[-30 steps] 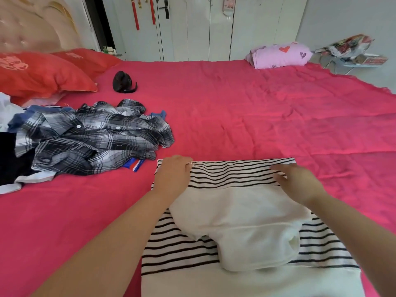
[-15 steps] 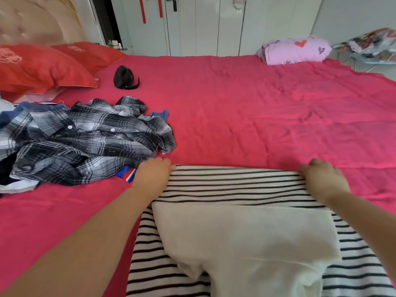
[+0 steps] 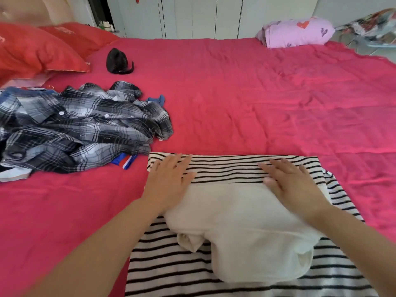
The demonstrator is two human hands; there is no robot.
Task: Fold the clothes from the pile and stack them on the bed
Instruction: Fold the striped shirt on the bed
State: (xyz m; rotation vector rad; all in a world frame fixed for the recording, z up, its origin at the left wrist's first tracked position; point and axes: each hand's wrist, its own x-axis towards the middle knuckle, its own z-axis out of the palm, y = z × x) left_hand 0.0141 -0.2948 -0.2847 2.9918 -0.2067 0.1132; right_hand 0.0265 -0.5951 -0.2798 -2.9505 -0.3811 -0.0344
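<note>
A black-and-white striped garment point(image 3: 227, 170) with a white panel folded over it lies on the red bed point(image 3: 246, 99) right in front of me. My left hand point(image 3: 169, 181) presses flat on its far left part, fingers straight. My right hand point(image 3: 289, 181) lies flat on its far right part, fingers spread. Left of them is the pile of unfolded clothes point(image 3: 75, 129), topped by a grey plaid shirt, with a blue, red and white piece sticking out underneath.
Red pillows point(image 3: 38, 50) lie at the far left by the headboard. A small black item point(image 3: 117, 61) sits beyond the pile. A pink folded bundle point(image 3: 297, 32) rests at the bed's far right edge. White wardrobe doors stand behind.
Both hands let go of the striped garment's far corners, moved inward and now lie flat on it. The far striped edge is folded over and lies flatter.
</note>
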